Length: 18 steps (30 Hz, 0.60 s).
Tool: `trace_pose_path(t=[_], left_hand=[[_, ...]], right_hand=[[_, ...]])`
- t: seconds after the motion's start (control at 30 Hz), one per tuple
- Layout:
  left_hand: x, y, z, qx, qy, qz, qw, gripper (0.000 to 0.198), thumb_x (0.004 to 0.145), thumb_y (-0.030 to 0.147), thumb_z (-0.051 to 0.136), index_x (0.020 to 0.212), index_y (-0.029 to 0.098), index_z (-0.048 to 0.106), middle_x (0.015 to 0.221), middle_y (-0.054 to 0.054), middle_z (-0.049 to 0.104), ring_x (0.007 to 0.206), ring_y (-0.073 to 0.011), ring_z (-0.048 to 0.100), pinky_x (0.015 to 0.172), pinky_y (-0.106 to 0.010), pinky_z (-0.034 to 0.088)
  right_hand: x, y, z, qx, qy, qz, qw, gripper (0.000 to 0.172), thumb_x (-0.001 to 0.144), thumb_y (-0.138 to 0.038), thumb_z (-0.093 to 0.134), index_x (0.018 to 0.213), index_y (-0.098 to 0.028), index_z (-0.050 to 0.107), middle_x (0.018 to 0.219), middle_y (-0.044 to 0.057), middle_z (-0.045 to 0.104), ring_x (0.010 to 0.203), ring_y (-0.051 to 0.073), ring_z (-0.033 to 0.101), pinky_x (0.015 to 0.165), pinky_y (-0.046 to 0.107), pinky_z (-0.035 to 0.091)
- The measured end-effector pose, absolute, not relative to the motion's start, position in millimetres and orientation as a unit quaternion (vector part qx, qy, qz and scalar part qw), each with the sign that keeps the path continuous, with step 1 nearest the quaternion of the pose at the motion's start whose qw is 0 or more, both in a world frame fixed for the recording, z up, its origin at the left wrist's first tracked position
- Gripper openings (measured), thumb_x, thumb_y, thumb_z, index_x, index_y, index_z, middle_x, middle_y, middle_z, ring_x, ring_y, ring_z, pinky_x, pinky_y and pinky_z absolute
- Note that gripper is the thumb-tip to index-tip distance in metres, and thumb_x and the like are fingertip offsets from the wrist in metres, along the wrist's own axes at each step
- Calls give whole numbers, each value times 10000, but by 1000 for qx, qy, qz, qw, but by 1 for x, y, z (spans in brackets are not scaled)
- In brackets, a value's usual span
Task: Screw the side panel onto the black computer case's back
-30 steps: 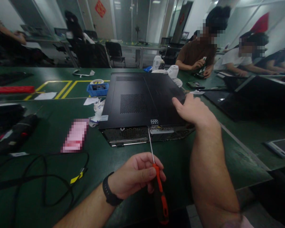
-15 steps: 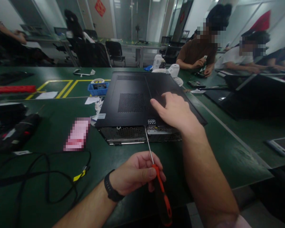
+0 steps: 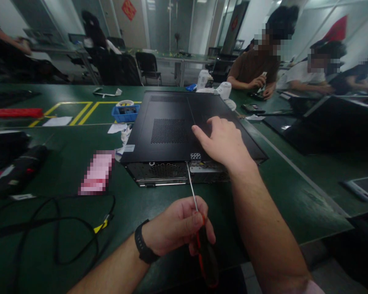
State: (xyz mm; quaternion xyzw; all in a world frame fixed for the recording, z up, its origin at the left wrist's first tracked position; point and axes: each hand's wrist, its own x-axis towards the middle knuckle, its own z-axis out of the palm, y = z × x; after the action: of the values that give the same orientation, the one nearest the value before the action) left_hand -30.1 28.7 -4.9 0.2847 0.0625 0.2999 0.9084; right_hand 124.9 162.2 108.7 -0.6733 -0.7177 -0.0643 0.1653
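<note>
A black computer case (image 3: pixel 168 106) lies flat on the green table (image 3: pixel 159 208), its metal rear panel facing me. My left hand (image 3: pixel 180 224), with a black watch at the wrist, grips a red and black screwdriver (image 3: pixel 207 255) by the front of its handle. The screwdriver's shaft points away from me, and its tip meets the upper edge of the rear panel, near the middle. Resting on the right part of the case's top is my right hand (image 3: pixel 225 141), fingers spread and holding nothing.
Left of the case are a blue bin (image 3: pixel 125 113), a pink item (image 3: pixel 97 172), black cables (image 3: pixel 76 220) and a black tool (image 3: pixel 24 169). On the right lie a phone (image 3: pixel 366 188) and a large black panel (image 3: pixel 334 122). People sit across the table.
The screwdriver's handle has turned in my left hand, showing more black and less red. My right hand stays on the case. The view has shifted slightly.
</note>
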Motion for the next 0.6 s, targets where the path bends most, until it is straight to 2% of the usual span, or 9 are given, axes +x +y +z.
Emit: trace_pose_path(t=[0.27,0.4,0.6], left_hand=[[-34,30,5,259,59,274,924,298,852,257,820,1087,121,699,1003,-114,782,714,-115,737,612,-166,573],[-31,29,0,268,60,289,917,271,853,252,825,1028,139,652,967,-87,783,697,-111,734,581,-156,567],[-26,27,-9,274,47,291,916,330,894,371,794,997,197,533,934,-61,797,600,-106,724,471,-128,508]], right_hand=[[125,163,105,-667,-727,-71,146,662,1010,-667,343,1290,-130,610,1288,224,660,1196,389,599,997,543,483],[124,163,107,-668,-727,-69,142,639,1006,-644,378,1279,-122,625,1290,225,658,1212,400,595,1007,558,482],[123,161,108,-666,-729,-66,142,619,1002,-627,397,1272,-126,638,1296,224,658,1229,405,588,1018,572,479]])
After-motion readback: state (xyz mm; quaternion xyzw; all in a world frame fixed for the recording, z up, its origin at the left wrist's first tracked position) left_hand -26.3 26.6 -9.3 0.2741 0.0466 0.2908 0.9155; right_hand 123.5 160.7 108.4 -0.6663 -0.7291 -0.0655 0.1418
